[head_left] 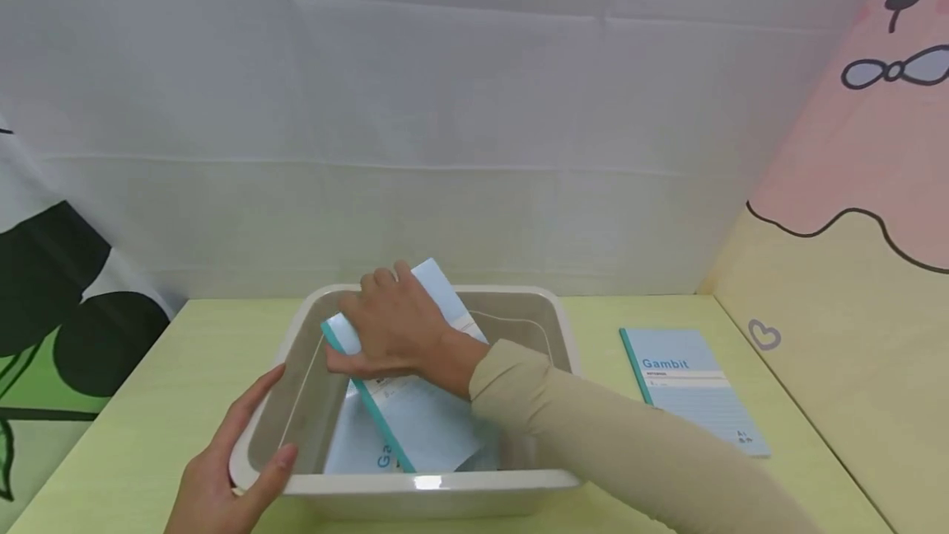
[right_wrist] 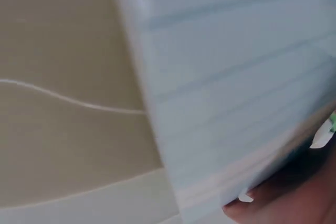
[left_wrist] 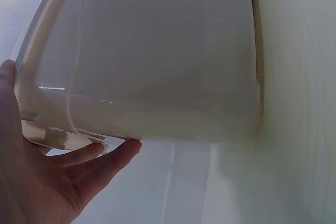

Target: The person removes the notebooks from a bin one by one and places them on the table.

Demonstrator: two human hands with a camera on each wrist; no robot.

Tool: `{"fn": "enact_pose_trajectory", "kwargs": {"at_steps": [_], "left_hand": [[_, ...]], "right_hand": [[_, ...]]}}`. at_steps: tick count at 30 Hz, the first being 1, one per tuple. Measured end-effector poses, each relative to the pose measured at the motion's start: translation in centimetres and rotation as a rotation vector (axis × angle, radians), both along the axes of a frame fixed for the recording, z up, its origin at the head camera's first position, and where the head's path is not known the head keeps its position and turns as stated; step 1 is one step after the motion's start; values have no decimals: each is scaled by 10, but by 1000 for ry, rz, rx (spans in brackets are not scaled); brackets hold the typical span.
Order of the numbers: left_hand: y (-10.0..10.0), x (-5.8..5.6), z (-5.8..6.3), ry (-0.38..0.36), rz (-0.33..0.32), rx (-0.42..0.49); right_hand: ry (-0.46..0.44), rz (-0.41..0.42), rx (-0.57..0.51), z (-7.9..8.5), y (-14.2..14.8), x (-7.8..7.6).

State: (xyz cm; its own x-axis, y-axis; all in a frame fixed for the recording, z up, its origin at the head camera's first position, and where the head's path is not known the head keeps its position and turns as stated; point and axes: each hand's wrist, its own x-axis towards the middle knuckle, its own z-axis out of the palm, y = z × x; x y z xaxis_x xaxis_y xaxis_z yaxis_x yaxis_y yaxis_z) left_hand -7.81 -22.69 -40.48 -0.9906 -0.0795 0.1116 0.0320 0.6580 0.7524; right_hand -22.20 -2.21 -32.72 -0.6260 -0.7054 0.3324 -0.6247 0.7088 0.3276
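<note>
A beige plastic bin (head_left: pixel 415 482) stands on the table. My right hand (head_left: pixel 396 324) grips a light-blue notebook (head_left: pixel 437 427) with a teal spine, tilted inside the bin. Beneath it, another blue notebook (head_left: pixel 348 443) lies at the bottom, mostly covered. In the right wrist view, the held notebook's lined cover (right_wrist: pixel 226 77) fills much of the picture, with part of the right hand (right_wrist: pixel 294 203) at the lower right. My left hand (head_left: pixel 230 456) holds the bin's near-left corner. The left wrist view shows this hand (left_wrist: pixel 58 182) at the rim, against the bin's outer wall (left_wrist: pixel 168 56).
A third notebook (head_left: pixel 693 390), marked "Gambit", lies flat on the pale yellow-green table (head_left: pixel 148 419) right of the bin. Behind the table hangs a white cloth (head_left: pixel 445 105). A pink and cream printed panel (head_left: pixel 853 188) borders the right side.
</note>
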Motion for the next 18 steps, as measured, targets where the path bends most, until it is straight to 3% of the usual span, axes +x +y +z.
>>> {"fn": "enact_pose_trajectory", "kwargs": {"at_steps": [8,15,18], "left_hand": [[2,-1,0,18,1,19],[-1,-2,-1,-62,4,17],[-2,-1,-2,-47,8,9]], "right_hand": [[-50,-144,-179,27,21,-20],[-102,-240,-280,43,39,-35],[-98,-258,-318,50,45,-39]]}}
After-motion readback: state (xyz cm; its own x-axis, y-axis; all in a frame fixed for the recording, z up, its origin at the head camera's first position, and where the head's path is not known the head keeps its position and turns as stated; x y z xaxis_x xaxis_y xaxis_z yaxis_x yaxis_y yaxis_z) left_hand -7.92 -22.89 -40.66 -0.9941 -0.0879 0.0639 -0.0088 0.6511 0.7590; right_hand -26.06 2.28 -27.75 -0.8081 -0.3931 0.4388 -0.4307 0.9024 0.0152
